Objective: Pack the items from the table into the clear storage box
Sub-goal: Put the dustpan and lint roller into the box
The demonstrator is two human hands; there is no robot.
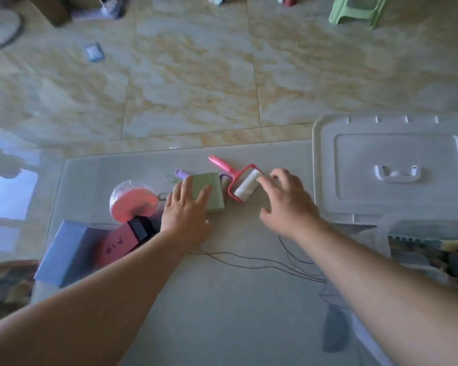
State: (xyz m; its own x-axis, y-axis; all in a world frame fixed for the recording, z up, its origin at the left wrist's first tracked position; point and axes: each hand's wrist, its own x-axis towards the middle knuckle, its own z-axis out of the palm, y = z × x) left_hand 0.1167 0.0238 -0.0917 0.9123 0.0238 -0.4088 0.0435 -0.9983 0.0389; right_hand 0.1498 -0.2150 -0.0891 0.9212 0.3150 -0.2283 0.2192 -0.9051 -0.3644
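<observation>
On the glass table (pixel 222 299) my left hand (pixel 187 211) lies with straight fingers on a pale green flat box (pixel 209 186). My right hand (pixel 286 202) hovers with spread fingers, its fingertips touching the white roll of a pink-handled lint roller (pixel 238 182). A pink roll wrapped in plastic (pixel 132 203) sits left of the green box. A red box with a black band (pixel 124 239) leans on a blue box (pixel 64 254). The clear storage box (pixel 418 249) stands at the right, holding something patterned; its white lid (pixel 391 167) lies behind it.
A small purple item (pixel 181 174) pokes out behind the green box. Thin dark wires (pixel 262 260) trail across the table between my arms. Beyond the table is marbled tile floor with a green stool (pixel 357 10) and a small packet (pixel 94 52).
</observation>
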